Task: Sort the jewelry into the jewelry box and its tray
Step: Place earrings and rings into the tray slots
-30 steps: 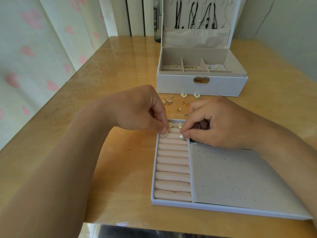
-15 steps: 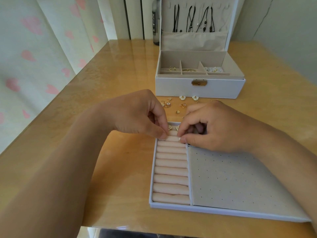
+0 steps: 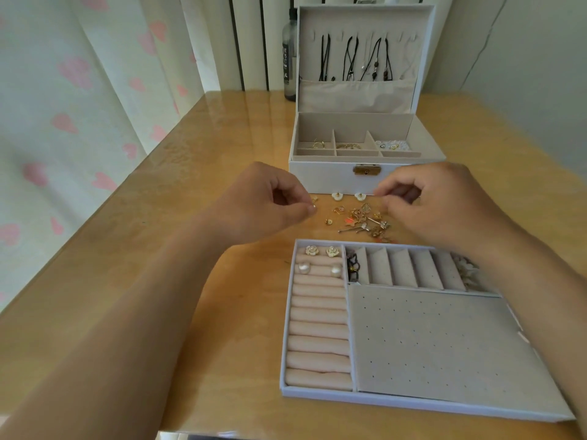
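Earrings (image 3: 359,219) lie loose in a heap on the table (image 3: 206,185), between the jewelry box (image 3: 327,177) and the tray (image 3: 286,312), within easy reach of both hands. The left hand (image 3: 270,201) pinches a small gold piece (image 3: 313,207) between thumb and forefinger, probably to carry it to the tray. The right hand (image 3: 441,204) has fingertips together over the heap; whether they hold anything I cannot tell. Flower studs (image 3: 321,251) and pearl studs (image 3: 303,268) sit paired in the ring rolls (image 3: 317,328), so each pair is easy to find. The bottle label (image 3: 287,61) behind the box is not readable.
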